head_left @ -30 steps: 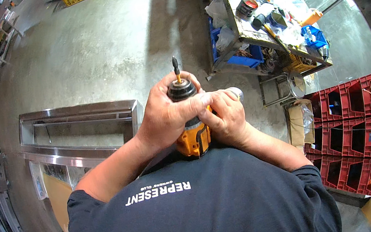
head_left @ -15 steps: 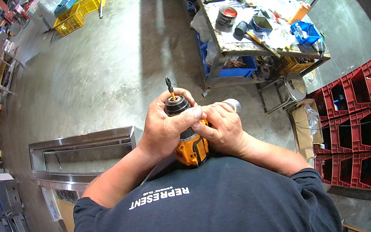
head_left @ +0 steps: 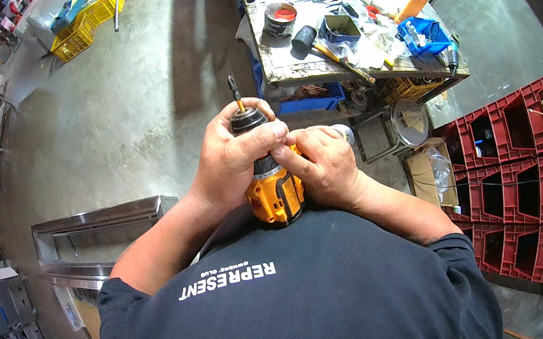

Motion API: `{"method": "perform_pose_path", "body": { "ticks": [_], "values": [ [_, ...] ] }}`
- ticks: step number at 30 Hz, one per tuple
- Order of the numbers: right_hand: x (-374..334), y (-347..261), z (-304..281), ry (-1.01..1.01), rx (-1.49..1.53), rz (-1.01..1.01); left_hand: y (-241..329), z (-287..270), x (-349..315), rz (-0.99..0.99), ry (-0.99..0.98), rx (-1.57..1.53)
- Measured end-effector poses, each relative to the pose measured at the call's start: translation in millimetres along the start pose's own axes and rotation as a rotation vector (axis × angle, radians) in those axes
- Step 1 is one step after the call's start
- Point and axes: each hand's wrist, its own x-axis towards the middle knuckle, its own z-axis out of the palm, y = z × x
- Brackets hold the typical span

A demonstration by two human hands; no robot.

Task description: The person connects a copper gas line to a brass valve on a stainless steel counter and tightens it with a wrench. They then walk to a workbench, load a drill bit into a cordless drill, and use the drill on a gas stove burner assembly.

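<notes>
An orange-and-black cordless drill (head_left: 272, 196) is held close in front of my dark shirt, its bit (head_left: 236, 91) pointing away from me. My left hand (head_left: 235, 152) is closed around the black chuck (head_left: 248, 119), thumb across its near side. Against the drill's right side, my right hand (head_left: 326, 164) is closed, its fingertips meeting the left thumb; the handle is hidden by it. A round greyish end (head_left: 345, 133) of something sticks out past the right knuckles; I cannot tell what it belongs to.
A cluttered workbench (head_left: 277, 69) stands ahead right, bearing a tin (head_left: 280, 24), a black-headed mallet (head_left: 304, 39) and a blue bin (head_left: 424, 37). Red stacked bins (head_left: 514, 177) are at my right. A metal frame (head_left: 101, 217) sits at my left, yellow crates (head_left: 75, 41) far left.
The workbench and floor have shifted left and slightly up in view as my head turned. My hands and the drill sit a little higher in the picture, with the grip looking much the same.
</notes>
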Motion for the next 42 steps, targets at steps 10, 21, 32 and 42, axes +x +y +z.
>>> {"method": "perform_pose_path", "body": {
  "ticks": [10, 21, 32, 42],
  "values": [
    [5, 85, 5, 0.019, 0.069, 0.116, -9, 11, 101, -0.12, 0.087, 0.008],
    [74, 237, 18, -0.013, 0.692, 0.55, 35, 13, 317, -0.043, -0.198, -0.114],
    [60, 299, 33, -0.048, 0.226, 0.579, 26, 37, 408, -0.159, -0.368, -0.082],
    [99, 364, 13, 0.3, 1.426, 0.854, 43, 50, 449, 0.089, -0.168, -0.013]
  ]
}}
